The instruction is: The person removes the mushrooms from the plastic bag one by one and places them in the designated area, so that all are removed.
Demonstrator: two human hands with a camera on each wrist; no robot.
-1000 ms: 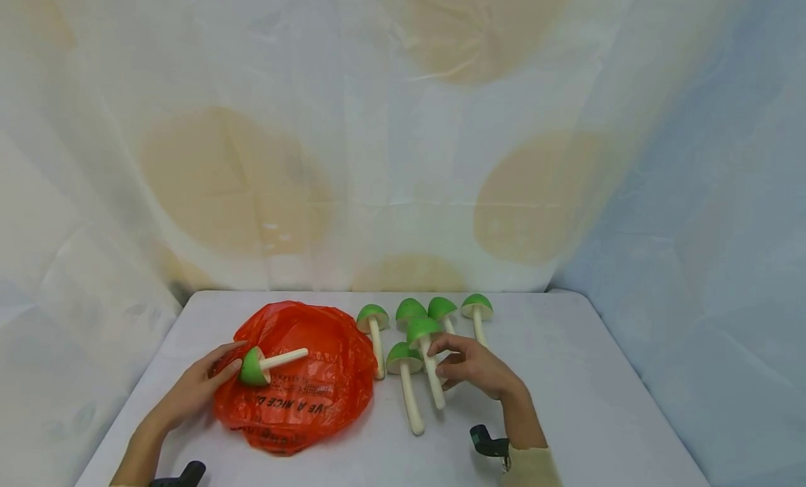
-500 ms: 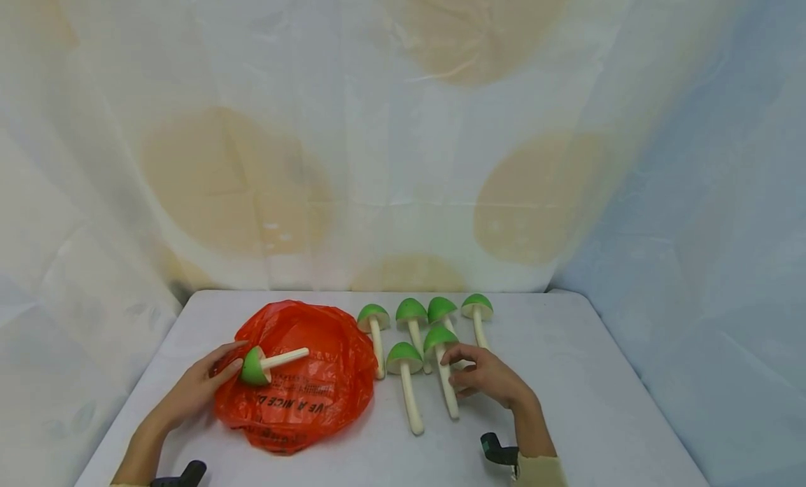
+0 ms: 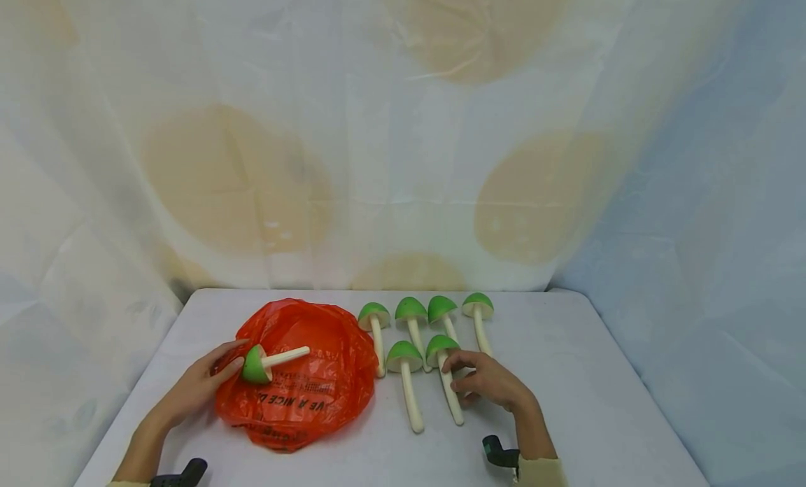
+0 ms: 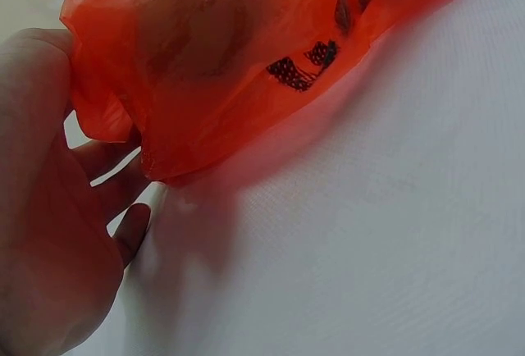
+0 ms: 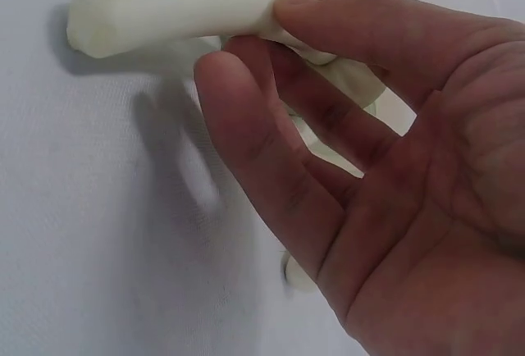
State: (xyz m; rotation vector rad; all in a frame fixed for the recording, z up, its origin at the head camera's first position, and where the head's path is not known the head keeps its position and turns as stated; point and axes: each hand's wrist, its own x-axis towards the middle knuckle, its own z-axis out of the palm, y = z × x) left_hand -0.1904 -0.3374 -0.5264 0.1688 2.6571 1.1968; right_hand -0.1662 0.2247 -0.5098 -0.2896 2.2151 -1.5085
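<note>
My right hand (image 3: 488,380) pinches the pale stem of a green-capped toy mushroom (image 3: 450,396) between thumb and fingers. In the right wrist view the stem (image 5: 164,13) lies low over the white cloth, its cap partly behind my fingers. My left hand (image 3: 200,383) holds the left edge of a crumpled red plastic bag (image 3: 327,403), thumb on one side and fingers on the other, as the left wrist view also shows. On the bag, by my left thumb, lies another toy mushroom (image 3: 255,365), stem pointing right. A similar toy mushroom (image 3: 411,396) lies just left of my right hand.
Behind, several more toy mushrooms lie in a row, from one (image 3: 374,315) against the bag to one (image 3: 478,305) at the right. The white table (image 3: 604,403) ends at a hanging patterned curtain (image 3: 403,158). Curtains also hang at both sides.
My right hand has moved right and lowered the toy mushroom beside the nearest one. The left hand, the bag and the mushroom on it have stayed in place.
</note>
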